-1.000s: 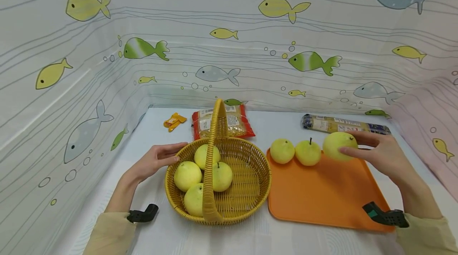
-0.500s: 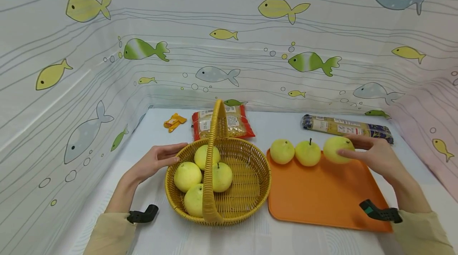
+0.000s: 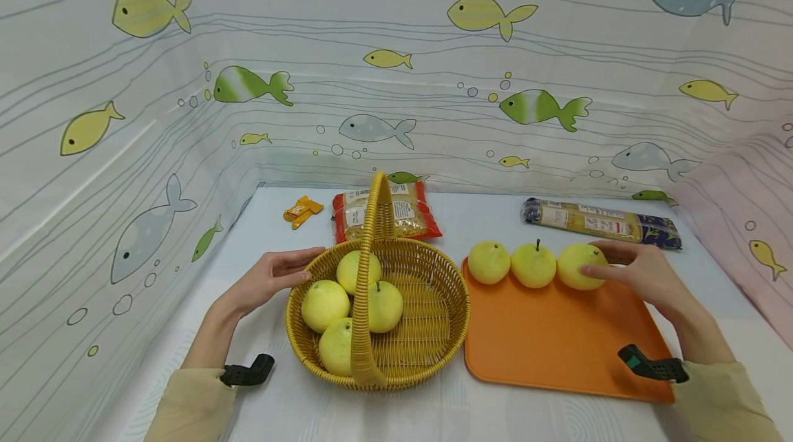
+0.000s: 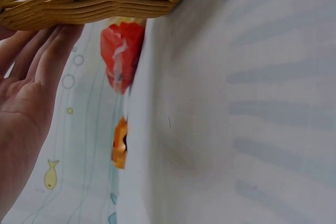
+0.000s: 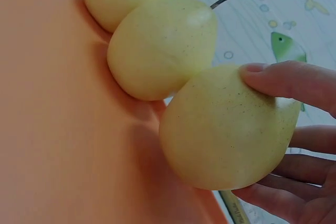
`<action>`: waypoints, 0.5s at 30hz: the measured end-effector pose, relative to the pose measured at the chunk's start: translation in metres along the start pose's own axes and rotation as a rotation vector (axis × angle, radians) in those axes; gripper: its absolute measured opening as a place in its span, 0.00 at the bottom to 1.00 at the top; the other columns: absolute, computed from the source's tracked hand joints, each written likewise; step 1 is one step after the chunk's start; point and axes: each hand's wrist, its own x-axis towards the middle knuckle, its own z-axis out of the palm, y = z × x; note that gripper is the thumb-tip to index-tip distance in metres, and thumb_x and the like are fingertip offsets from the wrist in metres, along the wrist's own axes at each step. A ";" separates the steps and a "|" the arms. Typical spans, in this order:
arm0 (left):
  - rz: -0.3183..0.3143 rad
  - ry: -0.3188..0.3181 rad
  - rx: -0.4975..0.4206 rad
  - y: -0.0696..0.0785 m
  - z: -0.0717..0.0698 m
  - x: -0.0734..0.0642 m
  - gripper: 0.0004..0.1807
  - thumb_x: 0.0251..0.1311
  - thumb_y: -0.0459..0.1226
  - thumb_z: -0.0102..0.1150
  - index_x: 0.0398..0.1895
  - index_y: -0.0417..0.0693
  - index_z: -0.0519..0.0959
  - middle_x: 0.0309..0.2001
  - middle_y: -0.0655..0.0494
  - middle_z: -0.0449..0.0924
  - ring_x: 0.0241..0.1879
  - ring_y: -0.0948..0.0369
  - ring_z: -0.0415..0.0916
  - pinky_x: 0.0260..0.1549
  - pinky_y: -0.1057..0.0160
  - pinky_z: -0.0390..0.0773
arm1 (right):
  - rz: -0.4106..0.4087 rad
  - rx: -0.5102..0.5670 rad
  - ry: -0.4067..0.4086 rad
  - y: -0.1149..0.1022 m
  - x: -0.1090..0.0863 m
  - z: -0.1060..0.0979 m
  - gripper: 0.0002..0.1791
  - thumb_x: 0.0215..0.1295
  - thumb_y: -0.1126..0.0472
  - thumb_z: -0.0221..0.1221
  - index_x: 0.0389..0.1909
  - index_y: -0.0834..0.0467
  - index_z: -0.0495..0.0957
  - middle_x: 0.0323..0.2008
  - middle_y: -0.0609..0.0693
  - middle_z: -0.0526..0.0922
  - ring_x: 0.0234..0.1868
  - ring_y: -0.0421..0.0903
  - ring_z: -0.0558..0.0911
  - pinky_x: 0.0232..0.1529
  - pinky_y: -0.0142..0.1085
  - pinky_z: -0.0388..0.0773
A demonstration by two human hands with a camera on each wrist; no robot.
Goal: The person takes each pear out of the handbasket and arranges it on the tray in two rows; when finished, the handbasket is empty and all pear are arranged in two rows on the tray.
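Note:
In the head view, my left hand (image 3: 265, 281) rests with extended fingers against the left side of a wicker basket (image 3: 460, 321); the left wrist view shows its fingers under the weave. Several pale yellow pears (image 3: 325, 306) sit in the basket's left half, partly hidden by its tall handle (image 3: 361, 318). My right hand (image 3: 647, 275) holds a pear (image 5: 220, 135) at the back of an orange tray (image 3: 557, 342), thumb on the near side and fingers behind. Beside it, two more pears, a middle pear (image 3: 533, 265) and a left pear (image 3: 489, 263), stand in a row along the tray's back edge.
A red-edged food bag (image 3: 403, 211) lies behind the basket. An orange wrapped packet (image 3: 301, 211) is at the back left of the white table (image 3: 260, 401). A long clear-and-blue package (image 3: 601, 223) lies behind the tray. Fish-printed sheeting encloses the sides.
My right hand has lowered the pear and moved slightly left, bringing it level with the other two at the tray's back edge. The left hand and the basket have not moved.

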 end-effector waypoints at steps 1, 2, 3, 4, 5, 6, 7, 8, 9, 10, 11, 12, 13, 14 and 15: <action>0.002 0.000 -0.001 0.000 0.000 0.000 0.29 0.70 0.38 0.58 0.73 0.42 0.67 0.72 0.44 0.66 0.61 0.76 0.71 0.56 0.74 0.73 | 0.002 -0.001 -0.001 0.001 0.000 0.001 0.46 0.58 0.39 0.69 0.70 0.63 0.69 0.65 0.71 0.71 0.65 0.69 0.69 0.56 0.67 0.68; 0.003 0.000 -0.003 0.000 0.000 0.000 0.29 0.70 0.38 0.58 0.73 0.43 0.67 0.72 0.44 0.66 0.61 0.76 0.71 0.56 0.74 0.73 | 0.002 -0.004 0.000 0.002 0.001 0.001 0.46 0.58 0.39 0.69 0.69 0.63 0.69 0.65 0.71 0.72 0.65 0.69 0.69 0.56 0.66 0.69; 0.004 0.000 -0.003 -0.001 0.000 0.000 0.29 0.70 0.38 0.58 0.73 0.43 0.67 0.72 0.44 0.66 0.61 0.76 0.71 0.56 0.74 0.73 | 0.002 -0.008 0.001 0.002 0.001 0.002 0.46 0.58 0.39 0.69 0.69 0.63 0.69 0.64 0.70 0.73 0.64 0.69 0.70 0.56 0.65 0.69; 0.004 -0.001 -0.004 -0.001 0.000 0.000 0.29 0.70 0.38 0.58 0.73 0.43 0.67 0.72 0.44 0.66 0.61 0.76 0.71 0.56 0.74 0.73 | 0.002 -0.009 0.000 0.003 0.002 0.002 0.46 0.58 0.38 0.69 0.69 0.64 0.69 0.64 0.70 0.73 0.64 0.68 0.70 0.56 0.65 0.69; 0.005 -0.001 -0.005 -0.001 0.000 0.000 0.29 0.70 0.38 0.58 0.73 0.43 0.67 0.72 0.44 0.66 0.62 0.76 0.71 0.56 0.74 0.72 | 0.002 -0.010 0.000 0.003 0.002 0.003 0.46 0.57 0.38 0.69 0.69 0.64 0.70 0.64 0.70 0.73 0.64 0.68 0.70 0.56 0.65 0.70; 0.006 -0.003 -0.006 -0.001 0.000 0.000 0.29 0.70 0.38 0.58 0.73 0.43 0.67 0.72 0.44 0.66 0.62 0.76 0.71 0.56 0.74 0.72 | 0.002 -0.012 -0.001 0.004 0.002 0.003 0.46 0.57 0.38 0.69 0.69 0.64 0.70 0.64 0.70 0.73 0.64 0.68 0.71 0.56 0.64 0.70; 0.007 -0.004 -0.007 -0.001 0.000 0.000 0.29 0.70 0.38 0.58 0.73 0.42 0.67 0.72 0.44 0.66 0.61 0.76 0.71 0.56 0.74 0.73 | 0.001 -0.014 -0.002 0.004 0.002 0.004 0.46 0.57 0.38 0.69 0.68 0.64 0.70 0.64 0.70 0.74 0.64 0.68 0.71 0.57 0.64 0.70; 0.007 -0.004 -0.007 -0.001 0.000 0.000 0.29 0.70 0.38 0.58 0.73 0.42 0.67 0.72 0.44 0.66 0.61 0.76 0.71 0.56 0.74 0.73 | 0.000 -0.017 -0.001 0.004 0.002 0.004 0.46 0.57 0.38 0.69 0.68 0.64 0.70 0.63 0.70 0.74 0.63 0.68 0.71 0.57 0.64 0.70; 0.008 -0.004 -0.007 -0.001 0.000 0.000 0.29 0.70 0.38 0.58 0.73 0.42 0.67 0.72 0.44 0.66 0.61 0.76 0.71 0.56 0.74 0.73 | -0.002 -0.017 -0.002 0.004 0.002 0.004 0.46 0.57 0.38 0.69 0.68 0.64 0.71 0.63 0.70 0.74 0.63 0.68 0.71 0.57 0.64 0.70; 0.009 -0.004 -0.008 -0.001 0.000 0.000 0.29 0.70 0.38 0.58 0.73 0.42 0.67 0.72 0.43 0.66 0.61 0.75 0.71 0.56 0.74 0.73 | -0.002 -0.018 -0.002 0.004 0.002 0.004 0.46 0.57 0.38 0.69 0.68 0.64 0.71 0.63 0.70 0.74 0.63 0.68 0.71 0.57 0.64 0.70; 0.010 -0.005 -0.007 -0.001 0.000 0.000 0.29 0.70 0.38 0.58 0.73 0.42 0.67 0.72 0.43 0.66 0.61 0.75 0.71 0.56 0.74 0.73 | -0.003 -0.022 -0.001 0.004 0.002 0.004 0.46 0.57 0.38 0.69 0.68 0.64 0.71 0.63 0.70 0.74 0.63 0.68 0.71 0.56 0.64 0.70; 0.010 -0.005 -0.007 -0.001 0.000 0.000 0.29 0.70 0.38 0.58 0.73 0.42 0.67 0.72 0.43 0.66 0.61 0.75 0.71 0.56 0.74 0.73 | -0.004 -0.022 -0.001 0.004 0.002 0.004 0.46 0.57 0.38 0.69 0.68 0.64 0.71 0.63 0.70 0.74 0.63 0.68 0.71 0.57 0.64 0.70; 0.010 -0.004 -0.006 -0.001 0.000 0.000 0.29 0.70 0.38 0.58 0.73 0.42 0.67 0.72 0.43 0.66 0.61 0.75 0.71 0.56 0.74 0.73 | -0.005 -0.022 -0.001 0.005 0.002 0.004 0.46 0.57 0.39 0.69 0.68 0.64 0.71 0.63 0.70 0.74 0.63 0.68 0.72 0.57 0.64 0.70; 0.010 -0.004 -0.005 -0.001 0.000 0.000 0.29 0.70 0.38 0.58 0.73 0.42 0.67 0.72 0.43 0.66 0.61 0.75 0.71 0.56 0.74 0.73 | -0.005 -0.021 0.000 0.005 0.002 0.004 0.46 0.57 0.39 0.69 0.68 0.64 0.71 0.63 0.70 0.74 0.63 0.68 0.71 0.57 0.65 0.69; 0.010 -0.004 -0.005 -0.001 0.000 0.000 0.29 0.70 0.38 0.58 0.73 0.42 0.67 0.72 0.44 0.66 0.61 0.75 0.71 0.56 0.74 0.73 | -0.005 -0.020 -0.001 0.005 0.002 0.005 0.46 0.57 0.39 0.69 0.68 0.64 0.70 0.63 0.70 0.74 0.63 0.68 0.71 0.57 0.65 0.69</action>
